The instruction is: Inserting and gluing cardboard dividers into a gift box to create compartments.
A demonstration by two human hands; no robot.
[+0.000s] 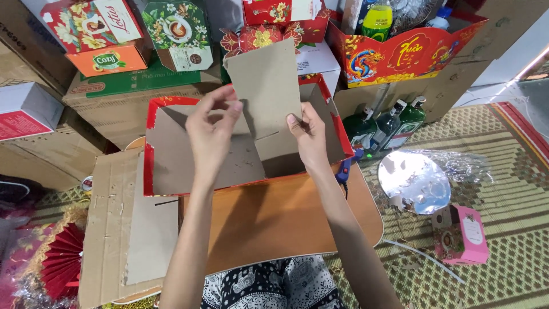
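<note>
Green glass bottles point(387, 123), pink carton point(464, 234), silver foil disc point(413, 181), red paper fan point(60, 264) on woven mat point(509, 171).

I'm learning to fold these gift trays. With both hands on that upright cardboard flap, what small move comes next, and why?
Probably press the flap down into the red-edged tray. The left hand and right hand pinch its lower edges, it stands upright above the tray's open middle, and a slit shows at its base.
</note>
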